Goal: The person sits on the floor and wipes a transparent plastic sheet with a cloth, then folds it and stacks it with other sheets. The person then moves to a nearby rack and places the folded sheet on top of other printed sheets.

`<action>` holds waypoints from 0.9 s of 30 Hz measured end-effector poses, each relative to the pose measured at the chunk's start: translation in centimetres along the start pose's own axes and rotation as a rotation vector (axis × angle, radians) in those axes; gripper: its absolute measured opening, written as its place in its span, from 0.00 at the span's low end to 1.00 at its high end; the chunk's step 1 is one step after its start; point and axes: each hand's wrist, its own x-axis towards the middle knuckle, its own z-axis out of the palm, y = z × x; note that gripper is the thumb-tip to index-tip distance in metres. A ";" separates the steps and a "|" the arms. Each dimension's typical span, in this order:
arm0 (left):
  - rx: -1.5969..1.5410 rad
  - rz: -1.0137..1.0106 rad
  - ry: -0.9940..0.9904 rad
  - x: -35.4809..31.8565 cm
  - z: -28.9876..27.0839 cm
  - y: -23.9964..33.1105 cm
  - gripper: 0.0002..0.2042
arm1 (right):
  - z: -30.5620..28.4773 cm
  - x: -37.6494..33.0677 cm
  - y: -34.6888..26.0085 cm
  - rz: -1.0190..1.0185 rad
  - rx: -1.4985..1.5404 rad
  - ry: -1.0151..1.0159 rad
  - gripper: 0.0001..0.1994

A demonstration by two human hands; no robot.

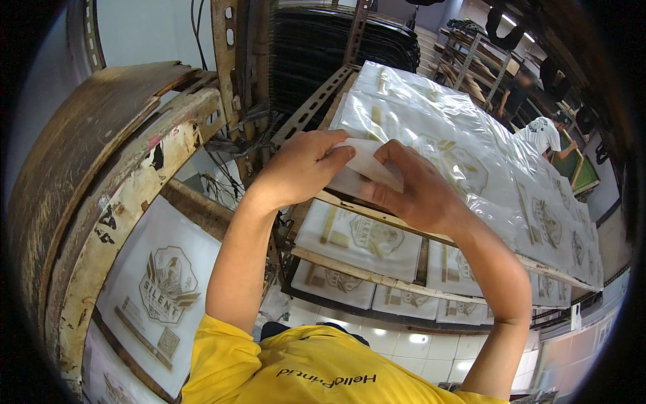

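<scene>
My left hand (306, 167) pinches a translucent white plastic bag (361, 160) between thumb and fingers. The bag's raised edge runs across to my right hand (425, 195), whose thumb and fingers curl around it from the other side. Both hands are over the near end of the top rack shelf. Beyond them, more glossy printed plastic bags (464, 161) with gold designs cover that shelf. The bag's lower part is partly hidden by my fingers.
Lower rack shelves hold more printed bags (360, 236). At left stand a worn metal-edged rack (128, 202) and another printed bag (158, 289). Dark stacked racks (343, 54) rise behind. Two people work at the far right, one near a green-meshed frame (587, 172).
</scene>
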 end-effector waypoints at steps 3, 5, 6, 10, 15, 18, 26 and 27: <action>-0.019 -0.001 0.015 0.0 0.2 -0.2 0.12 | 0.2 0.1 0.1 -0.060 -0.068 0.008 0.22; -0.015 -0.007 0.009 -0.1 0.2 -0.2 0.12 | 0.3 0.3 0.4 -0.072 -0.060 -0.009 0.21; -0.002 -0.011 -0.001 0.0 0.1 -0.3 0.12 | 0.2 0.5 0.6 -0.055 -0.043 -0.027 0.20; 0.009 0.009 0.007 -0.1 0.1 -0.5 0.12 | 0.4 0.8 1.2 -0.096 0.000 -0.015 0.16; -0.029 -0.012 -0.021 -0.2 -0.1 0.3 0.18 | 0.3 0.8 1.1 -0.046 0.011 -0.006 0.13; 0.058 0.055 -0.048 -0.7 -0.4 0.3 0.20 | 0.2 1.2 1.1 -0.003 0.032 -0.034 0.12; -0.009 0.127 0.021 -0.3 0.3 -0.8 0.19 | 0.0 1.3 1.6 0.031 0.014 -0.054 0.16; 0.011 0.107 0.033 -0.2 0.3 -0.8 0.17 | 0.1 1.3 1.6 0.033 0.041 -0.036 0.17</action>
